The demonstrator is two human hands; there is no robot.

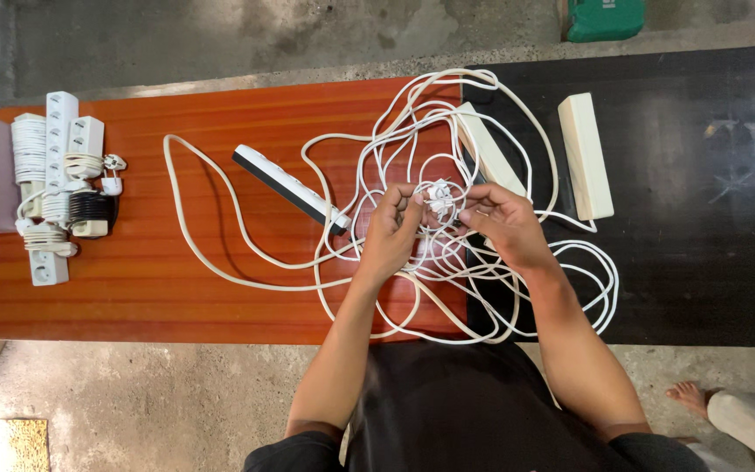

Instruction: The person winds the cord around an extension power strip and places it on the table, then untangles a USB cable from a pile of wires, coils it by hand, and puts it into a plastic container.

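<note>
A: Status of the hands?

B: A white plug (pixel 439 197) is pinched between both, just right of frame centre. Left hand (pixel 392 232) is closed on it from the left, fingertips curled round the plug and the cable next to it. Right hand (pixel 502 223) is closed on it from the right, thumb and forefinger nearly touching the plug body.

A: Why is it held up like that?

B: Judged: the plug is lifted clear of the white cable tangle (pixel 447 262) so that its lead can be told from the other loops. The tangle is spread under and around both hands, across the seam where the orange wooden worktop (pixel 133 306) meets the black worktop (pixel 701 262).

A: Plug relative to the grip?

B: Between the two sets of fingertips, touching both. Nothing else is seen to be held, though a loop or two may be caught in the left palm; that cannot be told.

A: Rest of the scene?

B: A black-and-white power strip (pixel 286 185) lies left of the hands, its cable looped wide. Two cream power strips (pixel 585 156) lie at upper right, one partly under the tangle. Wound, bundled strips (pixel 58 188) are stacked at the far left edge.
</note>
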